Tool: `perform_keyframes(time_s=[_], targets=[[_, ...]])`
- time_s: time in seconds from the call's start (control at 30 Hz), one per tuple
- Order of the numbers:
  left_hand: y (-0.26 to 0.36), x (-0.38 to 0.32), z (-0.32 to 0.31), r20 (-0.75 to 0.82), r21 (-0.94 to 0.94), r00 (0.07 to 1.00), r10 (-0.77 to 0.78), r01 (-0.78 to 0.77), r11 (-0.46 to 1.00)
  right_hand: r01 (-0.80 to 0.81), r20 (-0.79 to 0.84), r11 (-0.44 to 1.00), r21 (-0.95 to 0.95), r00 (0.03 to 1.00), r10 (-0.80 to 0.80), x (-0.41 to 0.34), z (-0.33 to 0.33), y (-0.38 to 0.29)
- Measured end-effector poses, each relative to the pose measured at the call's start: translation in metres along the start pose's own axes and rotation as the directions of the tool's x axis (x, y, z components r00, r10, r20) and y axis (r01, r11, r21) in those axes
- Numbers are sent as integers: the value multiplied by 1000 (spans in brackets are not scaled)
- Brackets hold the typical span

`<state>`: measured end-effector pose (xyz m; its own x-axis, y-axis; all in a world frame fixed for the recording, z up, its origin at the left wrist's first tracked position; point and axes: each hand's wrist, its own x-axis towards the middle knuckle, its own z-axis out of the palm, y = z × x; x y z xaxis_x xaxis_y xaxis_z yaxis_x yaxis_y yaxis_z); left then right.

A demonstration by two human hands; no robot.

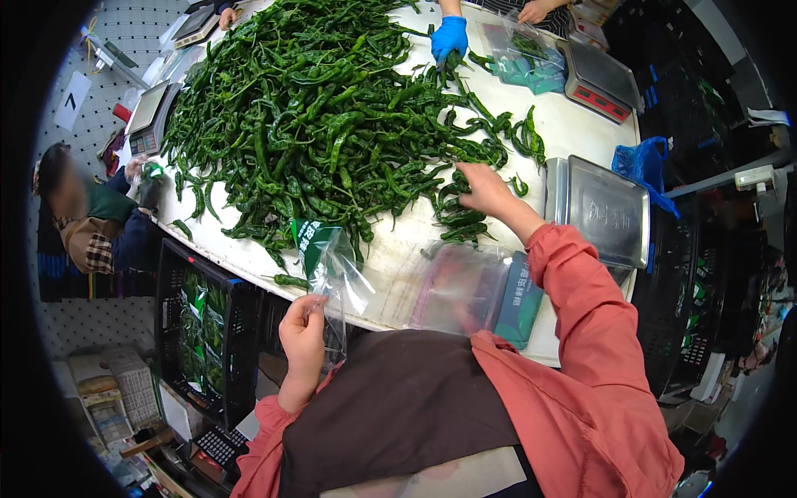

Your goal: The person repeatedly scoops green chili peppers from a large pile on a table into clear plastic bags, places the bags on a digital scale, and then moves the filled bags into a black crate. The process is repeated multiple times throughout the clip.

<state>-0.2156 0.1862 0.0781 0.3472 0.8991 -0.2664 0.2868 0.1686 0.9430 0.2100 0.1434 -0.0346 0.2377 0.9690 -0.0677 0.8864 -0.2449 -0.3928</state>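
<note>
A large heap of long green peppers (311,124) covers much of the white table. My left hand (303,336) pinches the edge of a clear plastic bag (336,274) with a green printed part, at the table's near edge. My right hand (489,192) reaches over the heap's right fringe, its fingers at several green peppers (459,215); whether it grips one I cannot tell. Between my arms lies a stack of clear bags (454,286) with pink seal strips and green printed ends. Right of my right hand rests a scale with a metal pan (607,211).
Across the table, a co-worker's blue-gloved hand (449,38) touches peppers beside another scale (601,75). Another person (93,211) stands at the left near a further scale (149,115). A black crate (205,330) of bagged peppers stands below the table's left edge. A blue plastic bag (644,168) hangs at right.
</note>
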Motion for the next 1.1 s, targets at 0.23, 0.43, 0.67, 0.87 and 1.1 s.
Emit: perform_keyframes(time_s=[0.23,0.43,0.67,0.87,1.1], targets=[[13,2,18,57,-107,996,-64,70,992,91,185,957,-276,982,-40,-27,28,-10],[23,-3,20,52,-91,991,-120,125,988,23,279,917,-397,955,97,-19,43,-5],[20,-9,23,33,-60,993,-114,116,991,-22,307,856,-516,929,209,-18,61,-6],[21,-10,27,48,-81,989,-139,143,986,-146,217,958,-246,955,201,-37,48,4],[27,-11,35,66,-76,989,-133,138,988,-132,-53,988,-81,990,128,-54,44,6]])
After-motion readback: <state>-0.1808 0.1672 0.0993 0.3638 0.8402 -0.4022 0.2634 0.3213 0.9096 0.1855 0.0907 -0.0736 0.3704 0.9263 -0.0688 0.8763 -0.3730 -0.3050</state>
